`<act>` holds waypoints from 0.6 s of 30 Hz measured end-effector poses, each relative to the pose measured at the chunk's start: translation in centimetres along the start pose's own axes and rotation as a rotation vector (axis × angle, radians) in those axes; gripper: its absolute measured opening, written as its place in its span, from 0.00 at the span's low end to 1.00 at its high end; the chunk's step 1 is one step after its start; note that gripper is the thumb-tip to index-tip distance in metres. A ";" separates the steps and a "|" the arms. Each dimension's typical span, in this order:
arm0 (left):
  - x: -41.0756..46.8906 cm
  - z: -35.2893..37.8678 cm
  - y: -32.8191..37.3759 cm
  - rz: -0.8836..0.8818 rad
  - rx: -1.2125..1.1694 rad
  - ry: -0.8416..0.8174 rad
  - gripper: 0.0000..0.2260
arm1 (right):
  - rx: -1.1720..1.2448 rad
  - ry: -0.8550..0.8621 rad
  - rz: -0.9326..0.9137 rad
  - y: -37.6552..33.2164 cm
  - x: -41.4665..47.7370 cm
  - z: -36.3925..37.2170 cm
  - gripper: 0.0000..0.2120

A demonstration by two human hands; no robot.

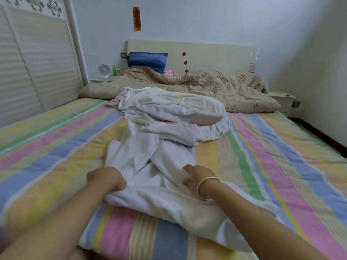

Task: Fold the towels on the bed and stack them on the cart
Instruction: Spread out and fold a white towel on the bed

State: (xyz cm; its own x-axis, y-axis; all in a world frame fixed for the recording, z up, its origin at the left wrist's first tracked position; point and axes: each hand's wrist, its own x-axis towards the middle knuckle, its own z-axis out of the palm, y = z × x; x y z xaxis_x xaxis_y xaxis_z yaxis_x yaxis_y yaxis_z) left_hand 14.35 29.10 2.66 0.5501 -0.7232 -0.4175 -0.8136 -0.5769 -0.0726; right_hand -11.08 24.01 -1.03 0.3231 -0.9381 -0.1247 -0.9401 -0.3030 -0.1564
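"Gripping anything, the person's left hand (106, 178)?"

"Yes. Its fingers are curled tight round the left edge of the near towel (150, 199), knuckles up, forearm reaching in low from the near left corner. That towel lies crumpled across the foot of the bed (281, 166), closest to the person, which is likely why it gets handled first."

"And the right hand (195, 175)?"

"It sits on the same towel a little further in, the wrist with the bangle (206, 186) resting on the cloth. Fingers and thumb look half-closed on a raised fold, pinching it more than pressing it flat. With one hand at each side, the aim seems to be to pull the cloth wide and smooth it before any fold."

"So nothing is folded yet?"

"Nothing that shows. The towel is twisted, one end trailing up toward the pile of towels (174, 113) heaped mid-bed, and touching it."

"Beyond that?"

"A beige quilt (216, 87) bunched toward the head of the bed, a blue pillow (147, 60) against the headboard (216, 51)."

"The cart?"

"Not in view, so no stack can be judged."
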 end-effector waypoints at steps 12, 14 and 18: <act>2.9 -4.5 6.8 0.396 0.080 0.529 0.18 | 0.210 -0.068 0.126 3.1 4.9 -1.6 0.20; 5.3 -4.7 9.9 0.500 -0.017 0.560 0.21 | 0.200 -0.038 0.178 5.0 7.1 -1.1 0.29; 11.6 -4.8 16.2 0.645 -0.102 0.608 0.24 | 0.288 -0.039 0.294 8.1 12.5 -0.3 0.45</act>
State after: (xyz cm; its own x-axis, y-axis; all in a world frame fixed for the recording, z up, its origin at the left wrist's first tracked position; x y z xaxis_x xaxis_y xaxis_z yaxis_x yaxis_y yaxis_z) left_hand 8.49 9.56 1.01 0.0196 -0.9785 0.2052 -0.9946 0.0019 0.1037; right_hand -14.71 9.74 -3.59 0.0545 -0.9690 -0.2409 -0.9259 0.0413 -0.3755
